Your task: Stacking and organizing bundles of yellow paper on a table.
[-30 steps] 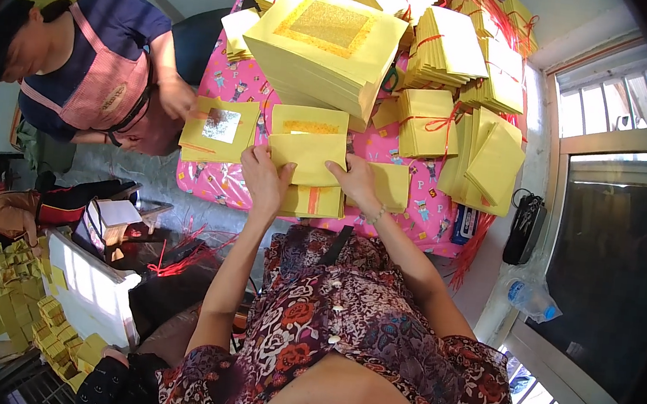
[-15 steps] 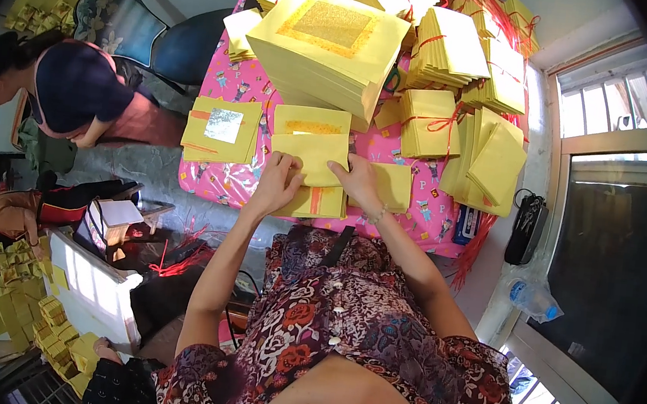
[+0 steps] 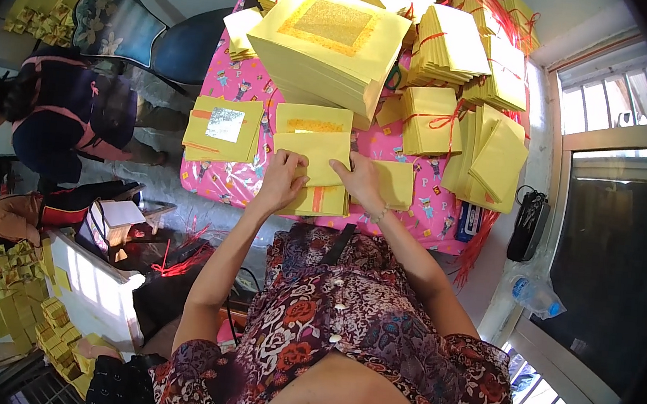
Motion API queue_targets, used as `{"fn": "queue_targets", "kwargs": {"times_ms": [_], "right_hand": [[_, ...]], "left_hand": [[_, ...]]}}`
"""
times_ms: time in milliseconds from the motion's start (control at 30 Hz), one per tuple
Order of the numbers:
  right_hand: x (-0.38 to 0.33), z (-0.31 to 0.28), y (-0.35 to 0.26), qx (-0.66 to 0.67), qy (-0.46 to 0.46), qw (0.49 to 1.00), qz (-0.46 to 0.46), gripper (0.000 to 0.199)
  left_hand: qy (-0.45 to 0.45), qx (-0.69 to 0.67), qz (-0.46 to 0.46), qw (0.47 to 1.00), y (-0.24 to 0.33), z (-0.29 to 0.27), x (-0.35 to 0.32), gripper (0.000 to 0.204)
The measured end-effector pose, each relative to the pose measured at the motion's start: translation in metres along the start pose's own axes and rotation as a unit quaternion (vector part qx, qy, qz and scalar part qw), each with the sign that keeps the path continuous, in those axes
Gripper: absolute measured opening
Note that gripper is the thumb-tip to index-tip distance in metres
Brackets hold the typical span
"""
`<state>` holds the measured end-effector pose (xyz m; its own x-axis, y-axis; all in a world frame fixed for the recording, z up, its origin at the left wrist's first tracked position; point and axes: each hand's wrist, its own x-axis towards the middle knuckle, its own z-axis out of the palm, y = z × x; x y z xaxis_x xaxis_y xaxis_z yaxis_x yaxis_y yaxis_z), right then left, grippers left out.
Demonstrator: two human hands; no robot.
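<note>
Both my hands rest on a yellow paper sheet being folded at the near edge of a table with a pink patterned cloth. My left hand presses the sheet's left edge, and my right hand pinches its right edge. Under it lies a small stack of yellow sheets with an orange stripe. Another sheet with a gold patch lies just behind.
A thick stack of large yellow sheets fills the table's middle. Tied yellow bundles crowd the right and back. A stack with a silver square lies left. Another person bends over at the left near a chair. Windows stand at the right.
The other person has moved away from the table to the left and turned away. My hands have stayed on the yellow sheet, shifting slightly as they fold it.
</note>
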<state>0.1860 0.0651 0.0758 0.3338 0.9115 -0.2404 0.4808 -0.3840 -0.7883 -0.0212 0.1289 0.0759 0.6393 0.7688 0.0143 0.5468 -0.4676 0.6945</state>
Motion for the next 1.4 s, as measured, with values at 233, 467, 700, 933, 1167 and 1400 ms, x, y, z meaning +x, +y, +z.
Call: {"fn": "queue_targets", "kwargs": {"times_ms": [233,467,700,933,1167,1400], "right_hand": [[-0.028,0.008,0.002,0.024,0.085,0.992,-0.095,0.063],[-0.013,0.023,0.050,0.131,0.008,0.990,-0.054,0.057],[-0.021,0.008,0.034,0.193,-0.045,0.980,0.017,0.053],[-0.031,0.008,-0.020,-0.030,0.030,0.984,-0.176,0.033],[-0.020,0.018,-0.013,-0.080,-0.061,0.971,-0.216,0.018],[-0.015,0.015,-0.006,-0.075,-0.080,0.972,-0.207,0.017]], "left_hand": [[0.004,0.010,-0.014,1.000,-0.001,0.000,-0.002,0.039],[0.011,0.020,0.002,1.000,0.001,0.004,-0.001,0.040],[0.017,0.004,0.000,1.000,-0.003,0.006,-0.003,0.039],[0.006,-0.008,0.006,1.000,-0.002,-0.001,0.000,0.038],[0.015,-0.039,0.005,0.999,0.004,-0.005,-0.004,0.037],[0.138,-0.004,-0.050,0.989,0.001,-0.028,-0.029,0.037]]}}
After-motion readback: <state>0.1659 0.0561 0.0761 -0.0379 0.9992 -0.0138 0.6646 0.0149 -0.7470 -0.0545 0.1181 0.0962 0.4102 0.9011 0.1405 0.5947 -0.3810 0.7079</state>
